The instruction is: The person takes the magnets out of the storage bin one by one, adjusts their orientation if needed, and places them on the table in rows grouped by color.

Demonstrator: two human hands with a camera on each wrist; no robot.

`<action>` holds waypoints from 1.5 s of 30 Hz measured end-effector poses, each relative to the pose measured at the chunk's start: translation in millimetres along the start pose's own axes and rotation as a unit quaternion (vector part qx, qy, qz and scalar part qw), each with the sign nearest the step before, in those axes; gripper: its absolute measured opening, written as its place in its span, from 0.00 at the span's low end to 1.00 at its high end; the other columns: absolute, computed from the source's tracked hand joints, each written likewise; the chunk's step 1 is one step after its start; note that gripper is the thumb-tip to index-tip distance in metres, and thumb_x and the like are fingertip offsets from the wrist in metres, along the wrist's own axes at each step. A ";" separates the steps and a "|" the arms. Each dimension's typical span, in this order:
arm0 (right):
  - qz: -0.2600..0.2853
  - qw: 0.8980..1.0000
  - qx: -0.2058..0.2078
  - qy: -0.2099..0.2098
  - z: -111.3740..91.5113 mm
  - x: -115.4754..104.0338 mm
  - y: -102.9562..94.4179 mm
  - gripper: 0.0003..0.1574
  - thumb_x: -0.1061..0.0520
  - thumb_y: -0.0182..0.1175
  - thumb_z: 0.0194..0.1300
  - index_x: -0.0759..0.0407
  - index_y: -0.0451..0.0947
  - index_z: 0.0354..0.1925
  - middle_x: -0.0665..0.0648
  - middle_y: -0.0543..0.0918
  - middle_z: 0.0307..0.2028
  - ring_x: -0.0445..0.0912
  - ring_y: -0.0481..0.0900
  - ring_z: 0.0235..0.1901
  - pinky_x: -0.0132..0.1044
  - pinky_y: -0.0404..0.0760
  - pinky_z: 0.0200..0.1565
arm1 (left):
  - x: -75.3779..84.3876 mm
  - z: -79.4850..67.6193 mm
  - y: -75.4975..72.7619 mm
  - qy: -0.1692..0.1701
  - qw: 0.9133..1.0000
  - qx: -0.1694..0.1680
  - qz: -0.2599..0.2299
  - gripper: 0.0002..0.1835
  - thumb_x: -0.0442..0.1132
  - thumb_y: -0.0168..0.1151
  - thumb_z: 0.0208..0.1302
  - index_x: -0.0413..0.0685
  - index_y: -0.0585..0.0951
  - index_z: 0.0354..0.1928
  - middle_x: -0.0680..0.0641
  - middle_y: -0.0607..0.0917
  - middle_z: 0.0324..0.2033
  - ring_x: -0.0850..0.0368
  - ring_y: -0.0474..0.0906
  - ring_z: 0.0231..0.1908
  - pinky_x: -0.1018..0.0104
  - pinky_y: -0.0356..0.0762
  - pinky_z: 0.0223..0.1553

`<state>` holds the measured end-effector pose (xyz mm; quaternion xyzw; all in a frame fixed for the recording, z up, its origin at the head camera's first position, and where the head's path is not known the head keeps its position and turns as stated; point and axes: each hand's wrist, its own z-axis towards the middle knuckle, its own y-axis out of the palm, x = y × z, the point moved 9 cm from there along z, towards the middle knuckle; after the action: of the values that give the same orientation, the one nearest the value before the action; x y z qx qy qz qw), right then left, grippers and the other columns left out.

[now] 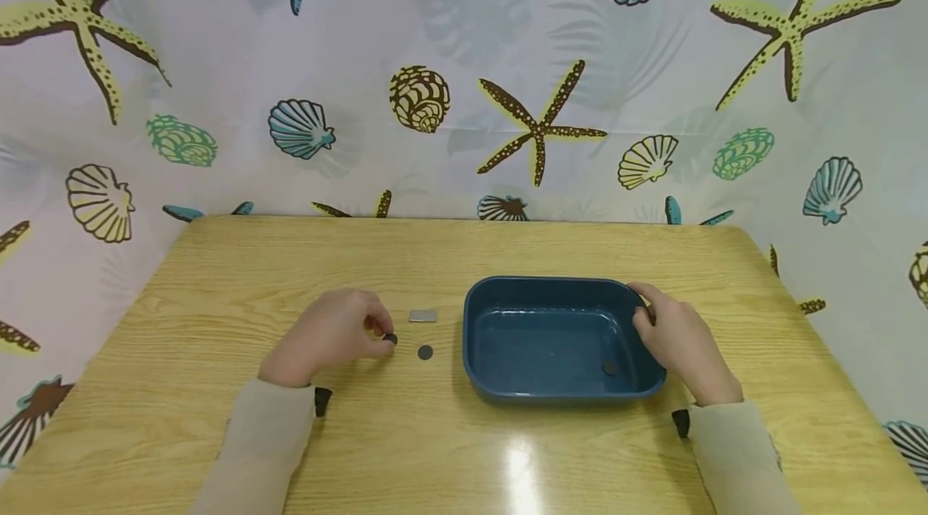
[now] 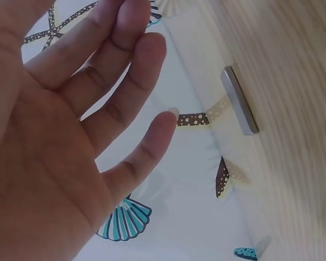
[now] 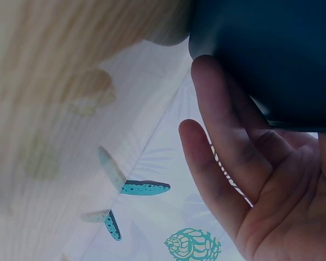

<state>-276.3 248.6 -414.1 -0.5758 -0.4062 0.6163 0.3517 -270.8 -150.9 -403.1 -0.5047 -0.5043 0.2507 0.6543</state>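
Observation:
Between its thumb and fingertips, my left hand (image 1: 335,330) pinches a small dark round disc (image 1: 390,339) over the table, left of the basin. In the left wrist view the palm and spread fingers (image 2: 136,157) show, while the disc is hidden. A second dark disc (image 1: 425,352) lies on the wood just right of that hand, with a small grey metal bar (image 1: 424,316) behind it. My right hand (image 1: 680,334) grips the right rim of a dark blue rectangular plastic basin (image 1: 551,400), thumb inside and fingers along the outer wall. Inside the basin lies another dark disc (image 1: 610,368).
Everything stands on a light wooden table (image 1: 536,467) with rounded far corners. A white curtain (image 1: 464,31) printed with shells and starfish hangs behind it and along both sides. Dark wrist straps peek out by both sleeves (image 1: 271,426).

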 end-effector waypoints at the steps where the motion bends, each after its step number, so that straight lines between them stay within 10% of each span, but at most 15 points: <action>1: 0.000 1.000 0.001 -0.001 0.0 -0.6 -0.3 0.29 0.59 0.47 0.77 0.60 0.68 0.73 0.50 0.68 0.17 0.44 0.64 0.15 0.36 0.63 0.22 | -1.3 -0.2 0.7 -0.003 1.000 -0.005 0.000 0.04 0.41 0.77 0.56 0.54 0.89 0.31 0.54 0.87 0.32 0.63 0.78 0.31 0.63 0.81 0.38; 25: -0.001 1.000 0.000 -0.002 -1.3 -1.5 0.8 0.29 0.59 0.47 0.77 0.60 0.68 0.73 0.51 0.69 0.17 0.44 0.65 0.15 0.37 0.64 0.22 | -17.2 -2.5 21.3 -0.030 0.998 -0.060 0.008 0.03 0.40 0.76 0.57 0.54 0.88 0.30 0.56 0.86 0.30 0.63 0.76 0.28 0.64 0.77 0.35; 45: -0.003 1.000 -0.001 -0.001 -0.5 -0.6 0.2 0.29 0.59 0.47 0.77 0.60 0.67 0.73 0.50 0.68 0.16 0.44 0.63 0.14 0.36 0.63 0.21 | -38.3 -15.0 -9.6 -0.049 0.996 -0.036 -0.063 0.14 0.37 0.71 0.60 0.42 0.89 0.48 0.48 0.90 0.41 0.58 0.79 0.36 0.65 0.78 0.38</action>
<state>-275.7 248.0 -414.0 -0.5739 -0.4091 0.6154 0.3529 -272.9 -192.6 -409.6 -0.4818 -0.5753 0.2151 0.6251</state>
